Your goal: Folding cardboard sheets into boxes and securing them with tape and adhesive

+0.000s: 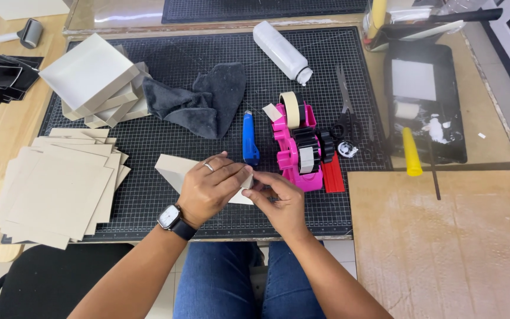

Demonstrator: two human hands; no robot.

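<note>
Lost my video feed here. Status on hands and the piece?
Left hand and right hand both pinching the small cardboard piece over the cutting mat. Pink tape dispenser and blue utility knife close beside.

Both hands, left [208, 188] and right [277, 201], pinch a beige card piece [172, 168] beside a pink tape dispenser [299, 147].

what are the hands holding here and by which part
Both hands hold a folded beige cardboard piece over the cutting mat. The left hand covers its right side from above; the right hand pinches its right corner with the fingertips.
</note>
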